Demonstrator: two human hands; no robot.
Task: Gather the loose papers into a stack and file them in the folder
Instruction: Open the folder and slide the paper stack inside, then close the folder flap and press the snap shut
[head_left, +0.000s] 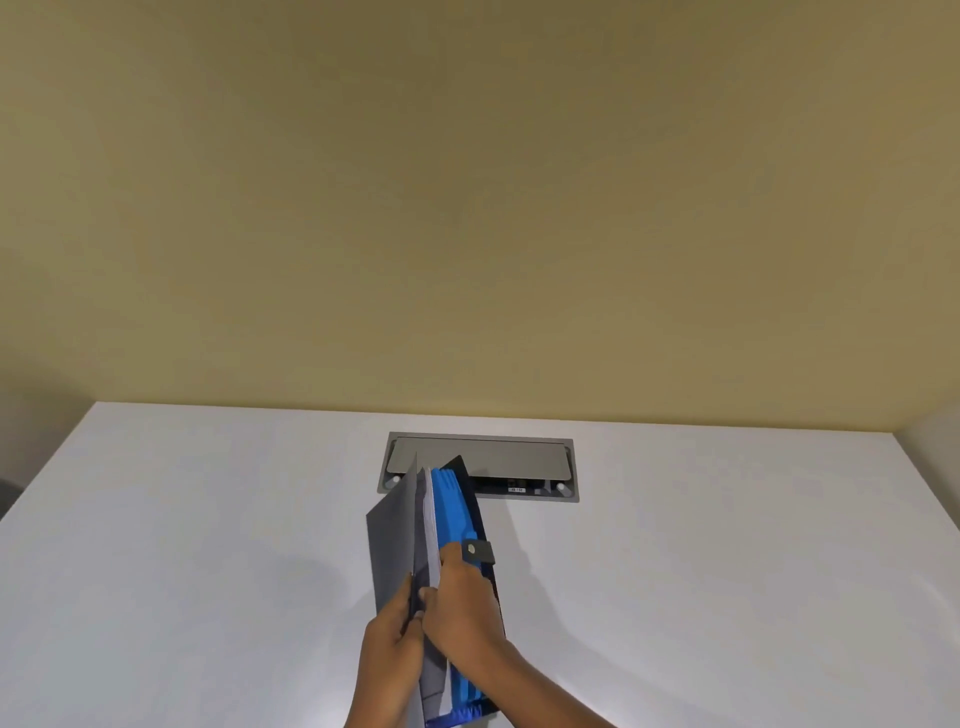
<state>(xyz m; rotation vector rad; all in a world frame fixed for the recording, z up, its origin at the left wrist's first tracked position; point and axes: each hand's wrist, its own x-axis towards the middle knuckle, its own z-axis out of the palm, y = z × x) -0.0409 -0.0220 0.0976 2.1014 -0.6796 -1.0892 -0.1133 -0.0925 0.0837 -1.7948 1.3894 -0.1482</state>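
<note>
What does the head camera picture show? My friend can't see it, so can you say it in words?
Two hands, left hand and right hand, hold an expanding folder with blue pockets upright on a white table, with white papers tucked inside. Behind it, a grey cable hatch sits in the table by a tan wall.

A smooth, matt white table (208, 545) carries a recessed cable box (480, 470) with a brushed grey metal lid. The expanding folder (457, 519) looks plastic — bright blue, ribbed pockets with a slight sheen, a matt dark cover flap. White papers (430, 525) sit inside — thin and matt. The wall (467, 208) is flat, matt beige.
</note>
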